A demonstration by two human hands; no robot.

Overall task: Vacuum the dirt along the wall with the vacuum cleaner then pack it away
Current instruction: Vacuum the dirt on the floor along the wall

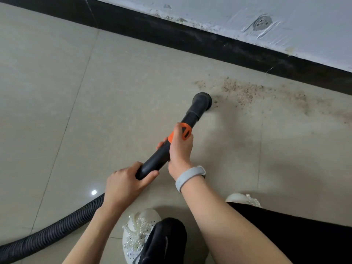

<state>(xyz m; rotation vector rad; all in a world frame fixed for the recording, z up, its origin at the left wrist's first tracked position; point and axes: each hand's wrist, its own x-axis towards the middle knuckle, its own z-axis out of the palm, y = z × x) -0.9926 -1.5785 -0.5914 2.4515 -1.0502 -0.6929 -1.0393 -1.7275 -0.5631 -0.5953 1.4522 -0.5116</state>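
Hands grip a black vacuum tube [156, 161] that slants down to the tiled floor [57, 92]: the left hand [123, 181] is wrapped round its near end, where a ribbed hose [47, 235] trails off to the left, and the right hand [179, 147], with a grey band [188, 176] on its wrist, clasps it at an orange collar [183, 131]. Its round nozzle [202, 101] rests on the floor at the left edge of a streak of dirt [247, 93] lying beside the black skirting [190, 40] under a scuffed white wall [247, 16]. White beaded shoes [137, 231] stand below.
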